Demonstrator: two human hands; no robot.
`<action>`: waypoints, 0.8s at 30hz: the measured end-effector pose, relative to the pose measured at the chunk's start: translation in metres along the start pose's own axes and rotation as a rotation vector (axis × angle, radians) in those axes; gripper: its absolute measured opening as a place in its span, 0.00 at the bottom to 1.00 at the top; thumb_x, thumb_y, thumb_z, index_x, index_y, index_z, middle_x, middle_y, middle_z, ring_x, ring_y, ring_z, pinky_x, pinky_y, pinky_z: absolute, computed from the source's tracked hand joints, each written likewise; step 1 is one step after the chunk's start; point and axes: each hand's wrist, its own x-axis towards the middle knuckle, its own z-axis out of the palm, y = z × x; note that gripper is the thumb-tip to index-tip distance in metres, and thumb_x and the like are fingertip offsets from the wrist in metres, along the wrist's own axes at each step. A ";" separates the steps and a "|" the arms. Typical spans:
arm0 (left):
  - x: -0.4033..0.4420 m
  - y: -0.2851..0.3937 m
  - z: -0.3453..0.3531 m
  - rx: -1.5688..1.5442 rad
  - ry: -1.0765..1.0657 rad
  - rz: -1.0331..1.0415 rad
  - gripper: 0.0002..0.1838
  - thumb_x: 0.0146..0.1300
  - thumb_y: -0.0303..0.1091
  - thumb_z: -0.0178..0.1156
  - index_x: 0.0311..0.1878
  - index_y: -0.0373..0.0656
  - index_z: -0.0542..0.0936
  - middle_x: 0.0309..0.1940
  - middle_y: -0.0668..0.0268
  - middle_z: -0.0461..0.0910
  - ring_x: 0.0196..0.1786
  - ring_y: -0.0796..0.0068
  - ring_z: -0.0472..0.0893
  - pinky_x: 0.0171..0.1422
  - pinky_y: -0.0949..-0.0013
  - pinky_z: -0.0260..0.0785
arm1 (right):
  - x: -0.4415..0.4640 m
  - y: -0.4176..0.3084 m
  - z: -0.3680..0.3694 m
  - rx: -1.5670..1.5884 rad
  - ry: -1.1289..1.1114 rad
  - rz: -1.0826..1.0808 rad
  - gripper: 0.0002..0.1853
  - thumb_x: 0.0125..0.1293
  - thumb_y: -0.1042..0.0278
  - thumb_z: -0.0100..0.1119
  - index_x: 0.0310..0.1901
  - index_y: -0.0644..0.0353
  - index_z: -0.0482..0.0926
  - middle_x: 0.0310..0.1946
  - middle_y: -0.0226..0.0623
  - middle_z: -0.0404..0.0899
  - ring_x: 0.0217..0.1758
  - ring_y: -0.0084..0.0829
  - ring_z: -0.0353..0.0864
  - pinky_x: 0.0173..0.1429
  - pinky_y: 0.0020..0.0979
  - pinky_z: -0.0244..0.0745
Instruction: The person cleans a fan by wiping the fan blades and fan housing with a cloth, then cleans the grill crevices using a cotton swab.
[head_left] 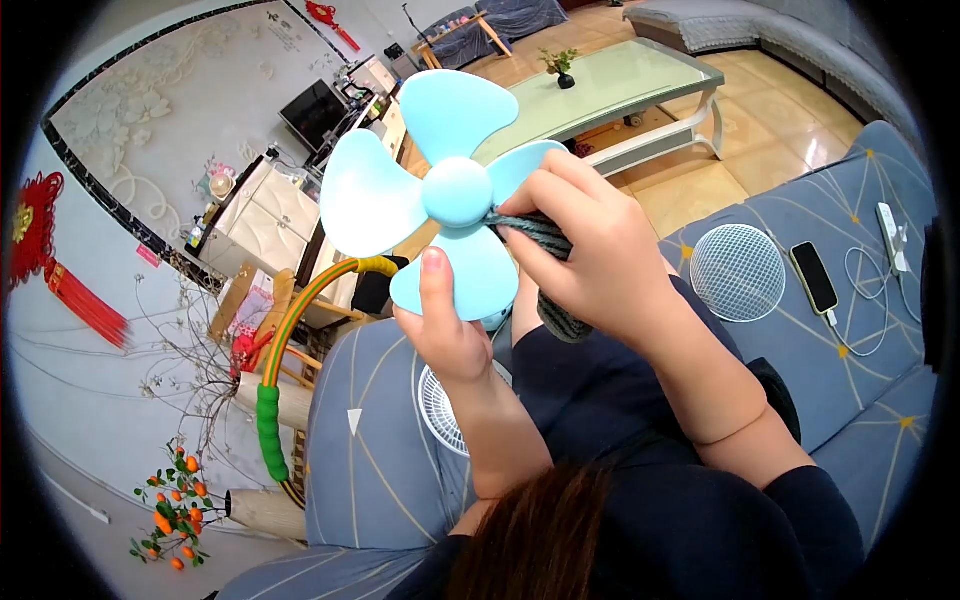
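A light blue fan blade (pixel 374 190) with several rounded vanes and a domed hub is held up in front of me. My left hand (pixel 447 325) grips its lowest vane, thumb on the front and the other fingers hidden behind. In my right hand (pixel 590 225) a dark grey-green cloth (pixel 540 236) is pinched, its tip touching the blade beside the hub, and the rest hangs below my fingers. A round light blue mesh fan guard (pixel 738 273) lies on the sofa to my right. Another white slatted guard (pixel 440 408) is partly hidden behind my left forearm.
On the blue sofa (pixel 390 470) to the right are a phone (pixel 813 278) on a white cable and a power strip (pixel 888 238). A green and yellow hoop (pixel 270 400) stands at the left. Beyond is a glass-topped table (pixel 640 85) with a potted plant (pixel 563 68).
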 end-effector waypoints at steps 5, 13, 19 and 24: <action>-0.001 0.001 -0.002 0.007 0.003 0.025 0.17 0.71 0.38 0.56 0.51 0.32 0.75 0.41 0.59 0.81 0.40 0.73 0.83 0.42 0.71 0.78 | 0.008 0.012 -0.014 -0.043 0.104 0.022 0.07 0.56 0.72 0.66 0.35 0.60 0.77 0.32 0.39 0.75 0.35 0.43 0.80 0.37 0.38 0.76; -0.001 0.003 0.000 -0.026 0.043 0.045 0.17 0.71 0.39 0.56 0.51 0.33 0.75 0.41 0.59 0.81 0.41 0.72 0.83 0.43 0.70 0.78 | 0.001 0.008 -0.004 -0.017 0.035 0.012 0.08 0.56 0.71 0.65 0.35 0.59 0.75 0.34 0.40 0.75 0.35 0.45 0.80 0.36 0.39 0.75; 0.001 0.002 -0.009 -0.035 0.025 0.051 0.16 0.71 0.38 0.56 0.52 0.33 0.76 0.42 0.58 0.82 0.42 0.70 0.84 0.43 0.68 0.79 | 0.002 0.002 -0.006 0.019 0.029 0.089 0.07 0.55 0.78 0.65 0.34 0.65 0.77 0.31 0.41 0.74 0.34 0.41 0.76 0.39 0.34 0.72; 0.002 0.005 -0.010 -0.046 0.013 0.074 0.16 0.71 0.38 0.55 0.51 0.33 0.76 0.42 0.58 0.82 0.41 0.70 0.84 0.43 0.68 0.79 | 0.010 0.013 -0.016 -0.005 0.128 0.083 0.07 0.54 0.80 0.65 0.34 0.67 0.77 0.29 0.41 0.74 0.33 0.39 0.77 0.38 0.32 0.72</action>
